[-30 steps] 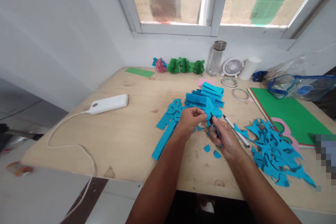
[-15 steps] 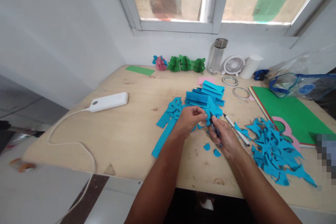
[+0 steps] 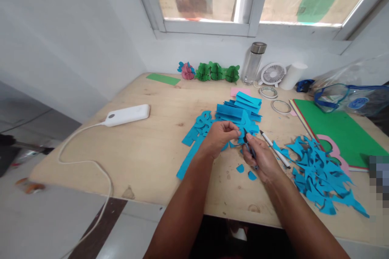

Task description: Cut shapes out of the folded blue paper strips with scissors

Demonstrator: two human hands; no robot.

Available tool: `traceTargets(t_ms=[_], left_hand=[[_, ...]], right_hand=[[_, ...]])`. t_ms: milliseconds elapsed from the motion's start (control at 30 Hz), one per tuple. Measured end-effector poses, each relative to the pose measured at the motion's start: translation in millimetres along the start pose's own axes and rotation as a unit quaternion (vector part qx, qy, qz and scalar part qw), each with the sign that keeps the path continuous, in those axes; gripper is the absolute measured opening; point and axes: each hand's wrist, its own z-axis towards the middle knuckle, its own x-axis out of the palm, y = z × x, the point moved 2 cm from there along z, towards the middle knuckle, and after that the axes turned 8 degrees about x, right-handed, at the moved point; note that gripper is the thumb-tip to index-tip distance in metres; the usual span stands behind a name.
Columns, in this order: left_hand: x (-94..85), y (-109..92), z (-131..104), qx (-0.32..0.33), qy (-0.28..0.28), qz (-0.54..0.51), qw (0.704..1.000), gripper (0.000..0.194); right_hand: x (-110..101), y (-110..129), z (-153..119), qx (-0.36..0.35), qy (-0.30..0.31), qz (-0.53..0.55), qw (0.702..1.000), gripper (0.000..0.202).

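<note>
My left hand [image 3: 220, 136] is closed in a pinch on a small piece of blue paper [image 3: 242, 134]. My right hand [image 3: 261, 158] wraps round a pair of scissors [image 3: 250, 150], whose dark blades meet that paper; the fingers hide most of the handles. Just beyond both hands lie folded blue paper strips [image 3: 229, 113]. Left of them are blue cut-out loops [image 3: 203, 119] and a long blue strip [image 3: 189, 161]. Two small blue offcuts [image 3: 252, 175] lie on the table below my hands. A white marker [image 3: 276, 150] rests right of my right hand.
Blue scraps [image 3: 316, 178] are heaped at the right, beside green sheets [image 3: 340, 129] and a pink cut-out [image 3: 332, 151]. Along the wall stand green paper figures [image 3: 216, 71], a glass bottle [image 3: 254, 64] and a small fan [image 3: 273, 75]. A white power bank [image 3: 129, 115] with a cable lies left.
The whole view has shifted slightly. Both hands keep nearly the same pose, with the scissors still at the blue paper.
</note>
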Motion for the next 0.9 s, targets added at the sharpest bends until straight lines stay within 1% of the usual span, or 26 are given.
traceTargets(t_ms=[300,500,700,900], left_hand=[[-1.0,-0.8,-0.1,-0.008,0.008,-0.015,1.0,0.017],[-0.4,-1.8,-0.9,-0.009,0.014,-0.023,1.0,0.021],[-2.0,0.0,0.2,-0.022,0.025,-0.022,0.999,0.026],[-2.7,-2.2,-0.5,-0.03,0.03,-0.027,0.999,0.025]], right_hand=[[1.1,-0.2,-1.3,0.005,0.021,0.016,1.0,0.042],[0.6,-2.0,-2.6,0.003,0.03,0.035,0.999,0.04],[0.9,-2.2,-1.6,-0.006,0.029,0.028,0.999,0.04],[1.0,-2.4,-1.2,-0.009,0.032,0.022,0.999,0.04]])
